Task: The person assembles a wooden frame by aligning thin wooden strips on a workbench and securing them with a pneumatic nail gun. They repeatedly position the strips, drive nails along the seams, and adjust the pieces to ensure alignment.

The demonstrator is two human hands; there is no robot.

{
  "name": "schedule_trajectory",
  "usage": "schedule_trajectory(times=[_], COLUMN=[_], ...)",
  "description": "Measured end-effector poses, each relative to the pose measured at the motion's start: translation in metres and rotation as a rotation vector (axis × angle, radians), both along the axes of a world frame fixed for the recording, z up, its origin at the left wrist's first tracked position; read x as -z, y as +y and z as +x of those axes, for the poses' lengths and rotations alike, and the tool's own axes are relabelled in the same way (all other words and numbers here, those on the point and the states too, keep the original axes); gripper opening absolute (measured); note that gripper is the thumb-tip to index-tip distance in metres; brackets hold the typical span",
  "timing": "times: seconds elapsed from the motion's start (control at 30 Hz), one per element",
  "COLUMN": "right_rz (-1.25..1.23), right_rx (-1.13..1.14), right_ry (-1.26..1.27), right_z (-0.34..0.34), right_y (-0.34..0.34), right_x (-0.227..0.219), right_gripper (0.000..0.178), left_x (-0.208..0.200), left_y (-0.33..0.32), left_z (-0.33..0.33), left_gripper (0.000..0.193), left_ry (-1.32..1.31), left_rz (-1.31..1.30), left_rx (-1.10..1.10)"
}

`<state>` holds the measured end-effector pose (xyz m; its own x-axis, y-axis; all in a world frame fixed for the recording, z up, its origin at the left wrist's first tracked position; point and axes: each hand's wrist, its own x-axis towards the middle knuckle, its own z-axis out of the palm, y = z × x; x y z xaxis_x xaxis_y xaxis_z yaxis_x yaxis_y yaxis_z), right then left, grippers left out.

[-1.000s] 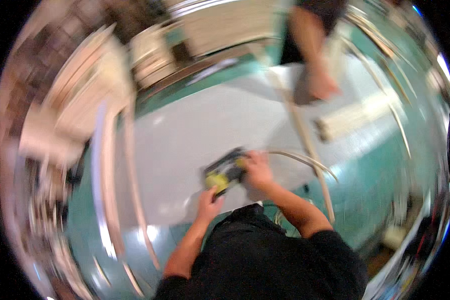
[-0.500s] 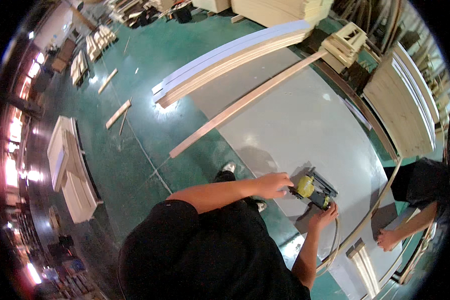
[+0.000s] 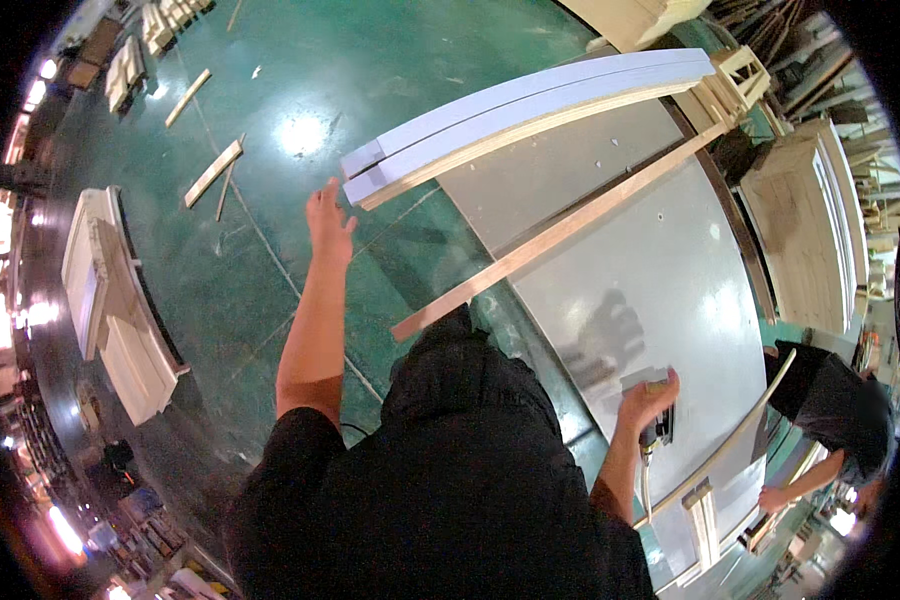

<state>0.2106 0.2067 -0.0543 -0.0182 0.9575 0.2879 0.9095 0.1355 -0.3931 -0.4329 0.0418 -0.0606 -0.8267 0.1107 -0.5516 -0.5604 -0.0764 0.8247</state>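
The left hand [image 3: 330, 222], fingers spread apart, is just beside the square-cut end of 2 long, smooth, pale-violet strips [image 3: 530, 106] stacked on raw wood. The right hand [image 3: 650, 402] is at the dark tool [image 3: 667, 425] on the flat, grey, faintly glossy surface [image 3: 685, 270]; whether it is clamped on it I cannot tell. A thin, bendy hose [image 3: 646, 488] trails from the tool. A straight wooden batten [image 3: 570, 222] crosses the surface.

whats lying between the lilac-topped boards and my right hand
In the head view, a long wooden strip lies between the lilac-topped boards and your right hand, with grey panel showing on either side of it.
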Motion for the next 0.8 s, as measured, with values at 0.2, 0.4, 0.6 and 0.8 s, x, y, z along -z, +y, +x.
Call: schedule_trajectory(times=[0.2,0.4,0.6,0.8], right_rz=[-0.143,-0.515,-1.074,-1.146], right_rx=[-0.369,-0.558,-0.068,0.045], right_ry=[0.068,0.479,1.426,1.617], right_z=[-0.139,-0.272,-0.394,-0.426], right_y=[0.006,0.015,0.087,0.150], right_x=[-0.024,-0.013,-0.006,-0.018], right_gripper=[0.059,0.063,0.061,0.072], left_x=[0.027,0.024,0.012,-0.013], left_y=[0.006,0.000,-0.019,-0.032], left_z=[-0.013,0.016,0.056,0.083], left_gripper=[0.065,0.064,0.049,0.058], left_ry=[-0.196,-0.281,-0.089,-0.172], left_rz=[0.384,0.305,0.277,0.446], left_rx=[0.282,0.240,0.397,0.533])
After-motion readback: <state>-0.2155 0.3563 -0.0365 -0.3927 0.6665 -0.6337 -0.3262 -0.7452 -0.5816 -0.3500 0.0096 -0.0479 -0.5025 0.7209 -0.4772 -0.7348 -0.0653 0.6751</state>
